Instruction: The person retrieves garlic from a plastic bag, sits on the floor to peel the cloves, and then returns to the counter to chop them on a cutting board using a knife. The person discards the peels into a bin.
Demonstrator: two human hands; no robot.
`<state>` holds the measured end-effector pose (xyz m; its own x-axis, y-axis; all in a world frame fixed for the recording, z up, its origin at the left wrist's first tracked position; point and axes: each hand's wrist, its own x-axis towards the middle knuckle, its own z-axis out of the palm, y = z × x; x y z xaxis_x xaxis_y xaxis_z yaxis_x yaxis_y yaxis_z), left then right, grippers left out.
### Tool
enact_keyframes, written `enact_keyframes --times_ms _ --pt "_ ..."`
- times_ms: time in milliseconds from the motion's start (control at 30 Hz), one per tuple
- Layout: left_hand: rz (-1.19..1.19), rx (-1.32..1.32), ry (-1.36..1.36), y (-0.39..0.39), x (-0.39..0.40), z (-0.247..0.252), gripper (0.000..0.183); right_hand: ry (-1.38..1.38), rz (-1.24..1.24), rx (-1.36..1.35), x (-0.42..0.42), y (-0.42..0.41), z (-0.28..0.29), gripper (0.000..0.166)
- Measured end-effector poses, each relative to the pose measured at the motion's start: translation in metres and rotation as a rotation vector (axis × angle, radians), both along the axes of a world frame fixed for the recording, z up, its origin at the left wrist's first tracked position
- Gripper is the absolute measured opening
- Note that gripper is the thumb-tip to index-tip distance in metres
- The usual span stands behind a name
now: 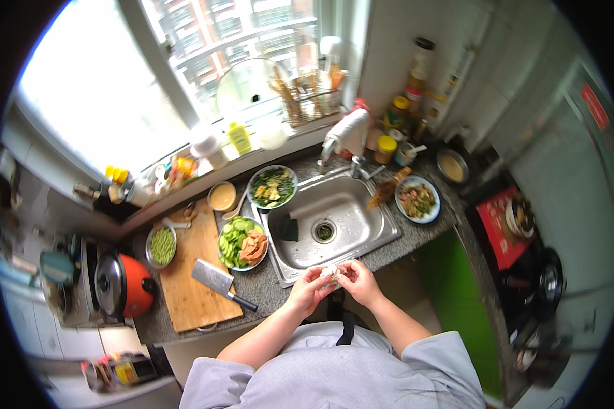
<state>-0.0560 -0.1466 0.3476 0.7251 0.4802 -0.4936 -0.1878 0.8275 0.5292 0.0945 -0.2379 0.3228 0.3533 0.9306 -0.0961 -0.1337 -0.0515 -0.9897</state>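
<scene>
Both my hands meet at the front edge of the steel sink [332,204]. A small whitish piece, perhaps a garlic bulb [331,273], is pinched between the fingertips of my left hand [309,290] and my right hand [360,283]. To the left, a cleaver [213,277] lies flat on the wooden cutting board [184,296], its dark handle reaching past the board's edge. Between board and sink stands a plate of sliced cucumber [234,237] and orange-pink slices [253,248]. A bowl of green beans or peas [162,246] sits at the board's left side.
Behind the sink's left corner is a bowl of leafy greens [272,186], beside a bowl of beige liquid [222,197]. A faucet [327,156] rises behind the basin. On the right stand a bowl of chopped food [417,199] and jars [386,148]; a red rice cooker [128,286] is far left.
</scene>
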Motion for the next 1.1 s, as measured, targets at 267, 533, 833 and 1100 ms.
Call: enact_keyframes --times_ms 267,533,833,1100 --pt "-0.614 0.125 -0.014 -0.056 0.006 -0.016 0.034 -0.170 -0.438 -0.067 -0.045 -0.129 0.001 0.019" --pt "-1.110 0.101 -0.002 -0.175 0.030 -0.011 0.025 0.177 -0.804 -0.117 -0.098 -0.284 0.009 0.017" --pt "-1.453 0.140 0.008 -0.334 0.073 -0.032 0.021 -0.153 -1.401 -0.226 -0.135 -0.416 -0.011 0.013" --pt "-1.686 0.138 0.097 -0.512 0.106 -0.025 0.021 -0.785 -1.562 -0.470 -0.131 -0.578 0.007 0.009"
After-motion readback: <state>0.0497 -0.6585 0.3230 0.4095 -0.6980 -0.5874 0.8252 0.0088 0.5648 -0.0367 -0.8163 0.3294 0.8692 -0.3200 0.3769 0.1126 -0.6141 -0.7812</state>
